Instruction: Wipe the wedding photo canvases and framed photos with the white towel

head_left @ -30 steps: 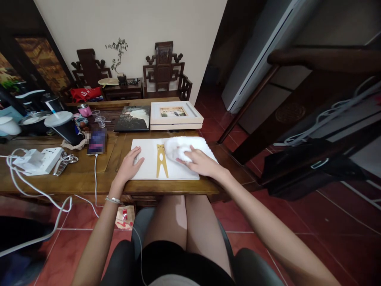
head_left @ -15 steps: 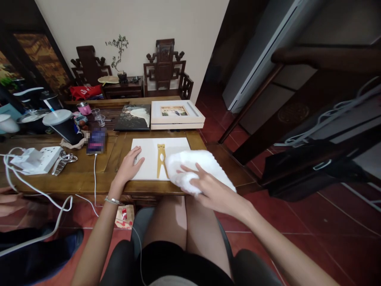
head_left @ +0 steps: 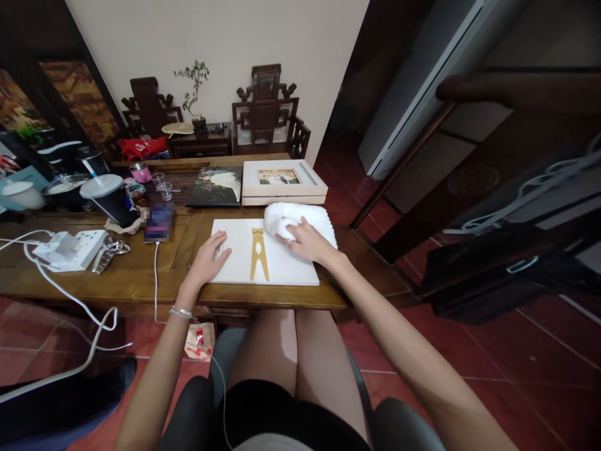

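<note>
A white rectangular board (head_left: 293,269) lies flat at the table's front edge, with a yellow bear-like shape (head_left: 258,254) with long legs on its face. My left hand (head_left: 210,258) rests on the board's left edge, fingers stretched out and apart. A small greyish spot shows by its fingers; I cannot make out what it is. My right hand (head_left: 305,241) is closed on a fluffy white towel (head_left: 319,219), part of it bunched in the fingers. The towel lies over the board's upper right corner and reaches past its edge.
Behind the board are a pale wooden frame (head_left: 285,199) and a dark picture panel (head_left: 206,188). To the left stand a phone (head_left: 158,222) on a cable, a power strip (head_left: 84,248) and a lidded cup (head_left: 110,200). A person's leg (head_left: 70,401) shows at lower left.
My right hand has moved the towel away from me, from the board's lower right to its upper right. My left hand stays on the board. Another person's hand at left has gone from view.
</note>
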Demonstrator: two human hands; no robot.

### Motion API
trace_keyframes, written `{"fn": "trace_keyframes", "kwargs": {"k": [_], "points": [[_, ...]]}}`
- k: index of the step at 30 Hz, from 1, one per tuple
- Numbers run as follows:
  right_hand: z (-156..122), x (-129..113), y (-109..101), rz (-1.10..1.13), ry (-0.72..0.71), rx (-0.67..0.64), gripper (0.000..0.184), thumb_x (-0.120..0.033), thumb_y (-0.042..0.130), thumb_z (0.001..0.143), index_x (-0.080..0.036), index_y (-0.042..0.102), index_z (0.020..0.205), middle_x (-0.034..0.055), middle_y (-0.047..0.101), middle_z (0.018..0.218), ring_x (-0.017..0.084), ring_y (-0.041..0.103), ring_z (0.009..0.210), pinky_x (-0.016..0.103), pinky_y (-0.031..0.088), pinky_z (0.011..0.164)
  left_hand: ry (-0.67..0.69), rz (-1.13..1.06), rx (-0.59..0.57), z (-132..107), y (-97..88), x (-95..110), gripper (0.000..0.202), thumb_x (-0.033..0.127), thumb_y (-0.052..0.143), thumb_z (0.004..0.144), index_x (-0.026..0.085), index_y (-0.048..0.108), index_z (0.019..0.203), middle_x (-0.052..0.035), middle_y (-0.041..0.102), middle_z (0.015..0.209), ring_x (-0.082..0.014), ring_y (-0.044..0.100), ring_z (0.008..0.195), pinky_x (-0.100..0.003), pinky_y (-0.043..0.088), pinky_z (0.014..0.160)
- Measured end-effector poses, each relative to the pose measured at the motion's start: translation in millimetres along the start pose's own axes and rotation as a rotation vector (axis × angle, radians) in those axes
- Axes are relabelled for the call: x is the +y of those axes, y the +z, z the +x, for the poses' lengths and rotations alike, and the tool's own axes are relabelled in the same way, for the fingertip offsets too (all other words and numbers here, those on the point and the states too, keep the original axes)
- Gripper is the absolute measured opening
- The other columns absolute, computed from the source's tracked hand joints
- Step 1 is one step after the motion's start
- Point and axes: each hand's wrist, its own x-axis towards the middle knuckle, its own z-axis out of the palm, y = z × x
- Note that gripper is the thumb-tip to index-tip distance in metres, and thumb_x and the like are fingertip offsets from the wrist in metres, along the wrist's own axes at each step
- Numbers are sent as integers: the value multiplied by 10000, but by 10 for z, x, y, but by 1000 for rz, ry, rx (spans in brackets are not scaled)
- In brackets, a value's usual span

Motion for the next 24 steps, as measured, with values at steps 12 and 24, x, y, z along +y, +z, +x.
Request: {"fn": "trace_keyframes", "kwargs": {"k": [12, 24], "points": [[-1109, -717, -404, 145, -129, -179, 276, -15, 436, 665, -186, 604, 803, 127, 585, 1317, 291, 326, 1387, 512, 239, 1130, 4, 16, -1, -3, 5, 15, 477, 369, 490, 877, 99, 569, 1263, -163, 504, 1405, -237, 443, 1334, -410, 304, 1144], [-265, -100, -357, 118, 55, -124, 313, -385, 407, 938, -205, 553, 728, 79, 647, 763, 257, 624, 835, 352, 478, 796, -4, 12, -9, -10, -17, 34, 474, 369, 490, 880, 108, 567, 1268, -160, 498, 1412, -245, 437, 1337, -422, 299, 1144]]}}
